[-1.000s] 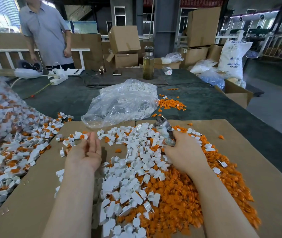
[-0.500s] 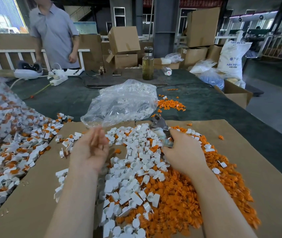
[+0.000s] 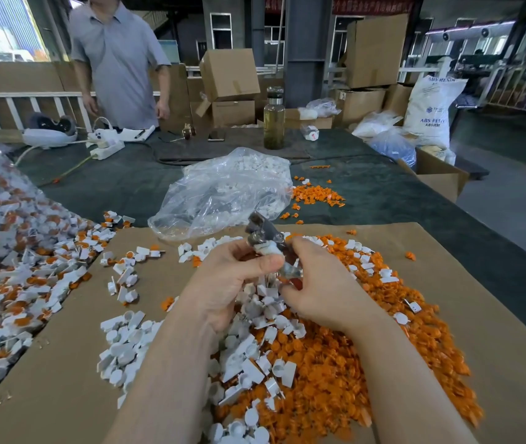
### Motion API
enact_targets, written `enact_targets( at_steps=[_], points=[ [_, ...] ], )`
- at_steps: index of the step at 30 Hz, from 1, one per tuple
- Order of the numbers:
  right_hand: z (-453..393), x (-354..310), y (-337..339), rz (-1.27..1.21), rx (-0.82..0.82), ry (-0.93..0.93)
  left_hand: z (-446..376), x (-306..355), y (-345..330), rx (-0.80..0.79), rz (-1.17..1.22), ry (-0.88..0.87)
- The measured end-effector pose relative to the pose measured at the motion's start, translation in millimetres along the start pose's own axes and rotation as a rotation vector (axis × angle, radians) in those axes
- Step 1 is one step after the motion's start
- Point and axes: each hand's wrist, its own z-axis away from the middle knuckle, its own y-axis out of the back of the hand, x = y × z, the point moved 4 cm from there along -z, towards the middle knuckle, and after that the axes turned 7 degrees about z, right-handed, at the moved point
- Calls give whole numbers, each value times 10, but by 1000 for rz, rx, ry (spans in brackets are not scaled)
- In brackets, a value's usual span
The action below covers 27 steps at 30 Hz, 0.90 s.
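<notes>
My right hand (image 3: 322,293) curls round a small grey metal tool (image 3: 263,233) above the heap of white and orange plastic caps (image 3: 319,363). My left hand (image 3: 229,283) pinches a white plastic cap (image 3: 268,248) against it. A loose pinch could drop the cap into the heap, where I'd likely lose it.

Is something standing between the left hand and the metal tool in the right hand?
Nothing visible. The left hand pinches a white piece right at the metal tool, which the right hand grips.
</notes>
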Motion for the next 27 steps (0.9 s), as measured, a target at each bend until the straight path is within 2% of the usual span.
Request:
enact_targets(
  at_steps=[3,6,10,15,17,21,27],
  points=[
    [18,23,-11,46,-23,-47,-11,31,59,150,15,-20],
    [25,17,-13,33,56,-112,-31,34,80,228,-103,-47],
    [48,140,82,131,165,-305,-70,35,171,280,-343,-107],
    [158,330,204,154,184,-567,-89,-9,426,357,-781,12],
    [206,358,207,190,148,-649,-92,-19,503,362,-959,67],
    [212,451,102,236,-29,-744,-112,-71,563,318,-1224,181],
    [175,480,-31,238,-106,-756,-164,-133,494,179,-1215,105]
  ],
)
